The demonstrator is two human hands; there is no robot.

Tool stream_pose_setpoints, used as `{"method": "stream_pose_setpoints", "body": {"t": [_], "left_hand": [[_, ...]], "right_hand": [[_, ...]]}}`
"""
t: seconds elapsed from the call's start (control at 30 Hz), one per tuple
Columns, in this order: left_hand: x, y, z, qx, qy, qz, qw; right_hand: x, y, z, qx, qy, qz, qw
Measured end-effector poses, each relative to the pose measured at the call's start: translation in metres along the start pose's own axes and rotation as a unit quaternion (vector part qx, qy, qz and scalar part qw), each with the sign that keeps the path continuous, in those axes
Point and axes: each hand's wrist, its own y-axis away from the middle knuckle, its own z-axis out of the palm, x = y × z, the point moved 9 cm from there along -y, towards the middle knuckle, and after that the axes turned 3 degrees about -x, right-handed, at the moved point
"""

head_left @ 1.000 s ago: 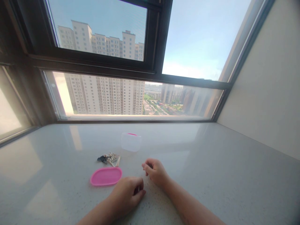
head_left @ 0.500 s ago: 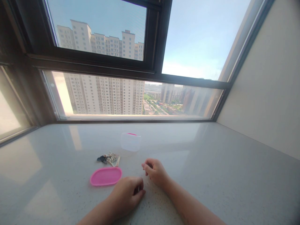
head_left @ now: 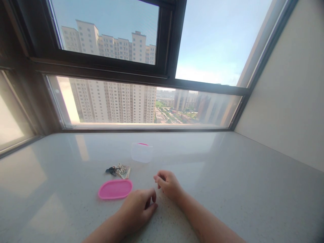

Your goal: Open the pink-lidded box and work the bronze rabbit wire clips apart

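Observation:
Both my hands rest on a pale stone window ledge (head_left: 227,189). My left hand (head_left: 138,209) lies knuckles up with its fingers curled loosely under, nothing visible in it. My right hand (head_left: 168,184) sits just beyond it, fingers curled inward in a loose fist, also with nothing visible inside. A pink oval lid (head_left: 115,189) lies flat just left of my left hand. Beyond the lid is a bunch of keys (head_left: 118,171). A small clear plastic box (head_left: 141,152) with a pink edge stands further back, ahead of my right hand.
A dark-framed window (head_left: 167,50) runs along the far edge of the ledge, with tall buildings outside. A beige wall (head_left: 291,101) bounds the ledge on the right. A side window pane (head_left: 10,118) closes the left.
My left hand's fingers have uncurled slightly and its fingertips lifted a little. The right hand and the objects have not moved.

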Motion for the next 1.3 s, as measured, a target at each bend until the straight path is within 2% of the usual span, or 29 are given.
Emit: {"method": "stream_pose_setpoints", "body": {"t": [1.3], "left_hand": [[0.0069,0.0022,-0.0032,-0.005,-0.008,0.010,1.000]], "right_hand": [[-0.0021,0.0010,-0.0009,-0.001,0.013,0.001,1.000]]}}
